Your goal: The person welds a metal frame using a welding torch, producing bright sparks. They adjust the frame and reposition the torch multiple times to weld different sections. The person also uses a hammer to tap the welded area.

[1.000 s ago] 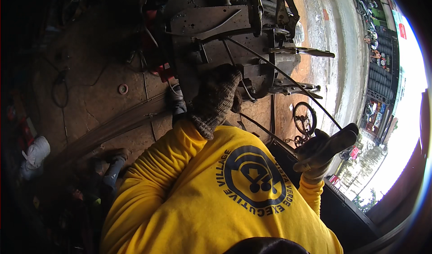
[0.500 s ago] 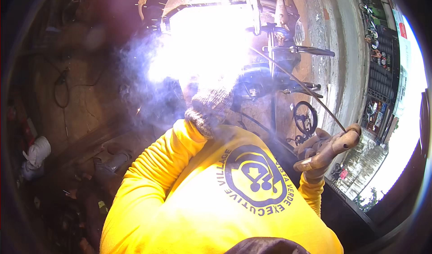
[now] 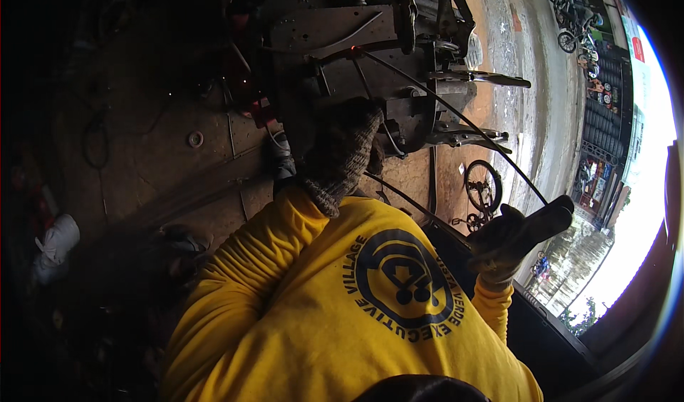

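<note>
My right hand (image 3: 499,244), in a dark glove, is closed around a welding electrode holder (image 3: 545,224). From it a long thin welding rod (image 3: 456,113) reaches up and left to a small red glowing spot (image 3: 355,48) on a dark curved metal bar (image 3: 335,56). Below that spot, my left hand (image 3: 342,152) wears a knitted grey-brown glove and is closed. A thin dark rod (image 3: 363,78) runs from near the glow to its fingers; shadow hides whether they grip it. Behind lies a flat metal plate (image 3: 320,28).
Locking pliers (image 3: 467,135) and another clamp-like tool (image 3: 491,79) jut from the metalwork's right side. A bicycle wheel (image 3: 483,187) shows beyond, with a street to the right. On the brown floor lies a small ring (image 3: 195,139); a white bundle (image 3: 58,239) sits far left.
The blinding arc and its smoke have gone, leaving a red glow and a few sparks. The metalwork now shows, and the scene is darker. Both hands have stayed nearly in place.
</note>
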Tool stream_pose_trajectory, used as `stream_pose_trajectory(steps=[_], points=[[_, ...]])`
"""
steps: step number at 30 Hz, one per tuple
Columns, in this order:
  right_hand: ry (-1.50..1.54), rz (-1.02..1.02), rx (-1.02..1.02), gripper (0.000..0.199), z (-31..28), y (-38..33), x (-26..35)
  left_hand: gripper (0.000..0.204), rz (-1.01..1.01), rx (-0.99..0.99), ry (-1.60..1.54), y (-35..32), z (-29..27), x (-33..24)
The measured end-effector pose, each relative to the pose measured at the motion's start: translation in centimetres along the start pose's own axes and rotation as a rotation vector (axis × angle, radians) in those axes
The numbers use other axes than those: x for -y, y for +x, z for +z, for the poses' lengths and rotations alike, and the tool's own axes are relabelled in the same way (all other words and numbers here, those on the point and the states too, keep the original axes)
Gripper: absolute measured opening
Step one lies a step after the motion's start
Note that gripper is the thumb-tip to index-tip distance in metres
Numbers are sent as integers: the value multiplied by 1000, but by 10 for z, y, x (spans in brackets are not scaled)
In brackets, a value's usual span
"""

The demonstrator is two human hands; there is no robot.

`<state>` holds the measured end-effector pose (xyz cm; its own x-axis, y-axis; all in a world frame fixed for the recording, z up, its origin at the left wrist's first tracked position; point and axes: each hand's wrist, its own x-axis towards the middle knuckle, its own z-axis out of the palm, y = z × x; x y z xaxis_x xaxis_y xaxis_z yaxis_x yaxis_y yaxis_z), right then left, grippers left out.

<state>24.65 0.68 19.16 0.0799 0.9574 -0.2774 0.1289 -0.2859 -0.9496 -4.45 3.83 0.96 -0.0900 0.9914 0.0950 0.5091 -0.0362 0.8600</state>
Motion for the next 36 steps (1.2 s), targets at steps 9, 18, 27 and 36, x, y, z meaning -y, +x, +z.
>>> stream_pose_trajectory(steps=[9, 18, 27, 36], points=[[-367, -75, 8, 48, 1, -1, 3, 39, 6, -24, 92, 0, 2, -1], [-285, 7, -37, 45, 5, -3, 5, 43, -4, 14, 24, 2, -12, -10], [-220, -20, 44, 44, 9, 0, 8, 41, -445, 216, -508, 23, -27, -20], [-500, -276, 103, 44, 19, 7, 13, 40, -453, 202, -566, 28, -32, -30]])
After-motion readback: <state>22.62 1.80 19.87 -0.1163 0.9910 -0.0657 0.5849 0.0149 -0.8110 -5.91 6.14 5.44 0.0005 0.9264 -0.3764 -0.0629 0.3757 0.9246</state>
